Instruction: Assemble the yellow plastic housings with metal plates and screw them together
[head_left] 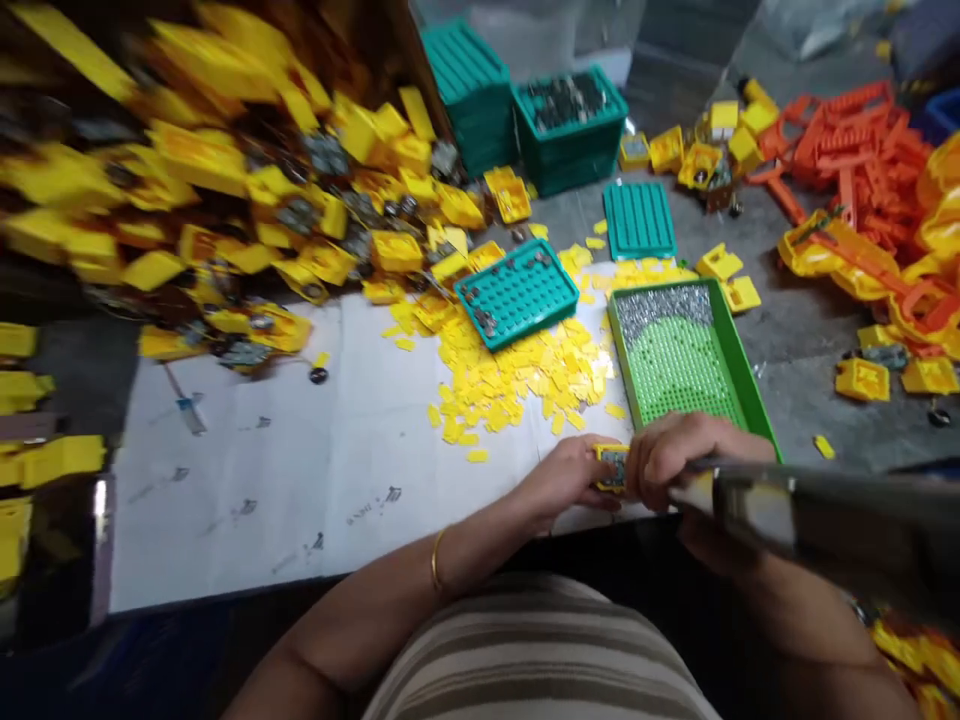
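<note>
My left hand [574, 472] pinches a small yellow plastic housing [612, 467] with a grey part inside, just above the paper-covered table edge. Right beside it, my right hand [694, 447] has its fingers curled together; what is between them is hidden. A dark, blurred power screwdriver [817, 515] crosses in front of my right hand and wrist, its pale nose close to the fingers. Whether the hand grips it I cannot tell. Behind the right hand lies a green tray [757, 400] with a perforated bed and a heap of tiny silvery screws.
A teal tray [521, 290] with a few metal bits rests on a spread of small yellow tabs [525, 375]. Behind stand teal boxes [570, 150] and a teal lid [640, 220]. Yellow housings [397, 250] pile up left; orange parts [855, 150] lie right.
</note>
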